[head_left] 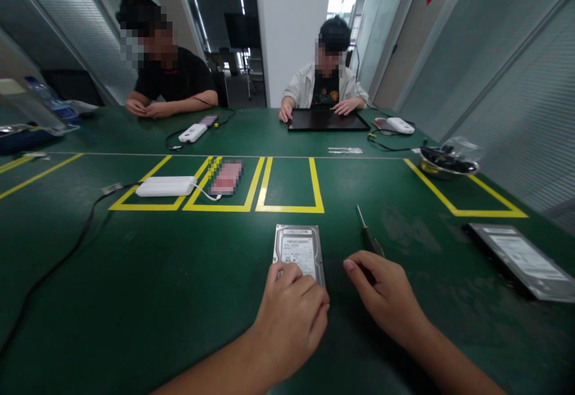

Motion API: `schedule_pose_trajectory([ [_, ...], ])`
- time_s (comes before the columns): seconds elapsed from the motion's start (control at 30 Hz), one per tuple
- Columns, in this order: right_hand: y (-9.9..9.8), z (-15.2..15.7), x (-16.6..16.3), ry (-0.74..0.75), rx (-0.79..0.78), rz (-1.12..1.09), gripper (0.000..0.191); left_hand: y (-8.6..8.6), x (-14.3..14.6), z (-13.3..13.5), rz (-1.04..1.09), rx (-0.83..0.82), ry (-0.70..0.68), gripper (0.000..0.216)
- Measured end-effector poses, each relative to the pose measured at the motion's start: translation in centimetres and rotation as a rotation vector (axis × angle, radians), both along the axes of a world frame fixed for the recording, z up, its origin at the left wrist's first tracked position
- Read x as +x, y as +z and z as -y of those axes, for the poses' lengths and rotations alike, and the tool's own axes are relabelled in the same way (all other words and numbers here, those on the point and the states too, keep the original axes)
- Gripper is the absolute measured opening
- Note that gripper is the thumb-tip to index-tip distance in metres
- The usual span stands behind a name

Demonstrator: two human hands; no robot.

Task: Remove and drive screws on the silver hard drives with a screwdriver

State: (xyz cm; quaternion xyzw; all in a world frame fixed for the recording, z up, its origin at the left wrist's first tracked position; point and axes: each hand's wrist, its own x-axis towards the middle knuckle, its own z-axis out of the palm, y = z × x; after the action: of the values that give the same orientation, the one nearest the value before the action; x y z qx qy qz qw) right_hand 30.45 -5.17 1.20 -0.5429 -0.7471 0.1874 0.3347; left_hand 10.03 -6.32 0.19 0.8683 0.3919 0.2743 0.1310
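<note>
A hard drive lies flat, label up, on the green table, just in front of the person and just short of an empty yellow tape box. The left hand rests on the drive's near edge, fingers curled over its corner, touching it rather than lifting it. The right hand lies just right of the drive, fingers bent down over the handle end of a screwdriver, whose shaft points away from the person; whether the fingers actually close on the handle cannot be told.

Farther right, a second drive sits near the table's edge, and beyond it a metal bowl holds dark parts. To the left, a white power bank lies inside a tape box with a cable to a phone. Across the table two other people sit, one with both hands by a black tray.
</note>
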Motion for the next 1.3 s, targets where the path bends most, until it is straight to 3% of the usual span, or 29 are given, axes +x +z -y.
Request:
schedule_pose_trajectory([
  [0.2, -0.9, -1.0, 1.9, -0.204, 0.170, 0.359, 0.019, -0.1, -0.2, -0.2, -0.032, 0.086, -0.049, 0.007],
  [0.37, -1.5, -1.6, 3.0, -0.338, 0.083, 0.693, 0.033, -0.4, -0.3, -0.3, -0.038, 0.116, -0.053, 0.008],
  [0.73, -2.3, -2.2, 4.6, -0.365, -0.049, 0.685, 0.033, -0.6, -0.3, -0.1, -0.031, 0.162, -0.031, 0.010],
  [0.9, -2.0, -2.3, 4.8, -0.383, -0.049, 0.582, 0.029, -0.5, -0.3, -0.1, -0.013, 0.167, -0.018, 0.009],
  [1.07, -0.6, -2.8, 5.5, -0.445, 0.070, 0.406, 0.026, -0.6, -0.2, 0.0, 0.010, 0.162, -0.010, 0.007],
  [1.17, 0.5, -2.7, 5.6, -0.473, 0.117, 0.050, 0.034, -0.7, -0.3, -0.1, 0.027, 0.173, -0.012, 0.008],
  [1.3, 1.3, -2.1, 5.0, -0.385, 0.103, -0.505, 0.040, -0.9, -0.4, -0.1, 0.036, 0.169, -0.011, 0.007],
])
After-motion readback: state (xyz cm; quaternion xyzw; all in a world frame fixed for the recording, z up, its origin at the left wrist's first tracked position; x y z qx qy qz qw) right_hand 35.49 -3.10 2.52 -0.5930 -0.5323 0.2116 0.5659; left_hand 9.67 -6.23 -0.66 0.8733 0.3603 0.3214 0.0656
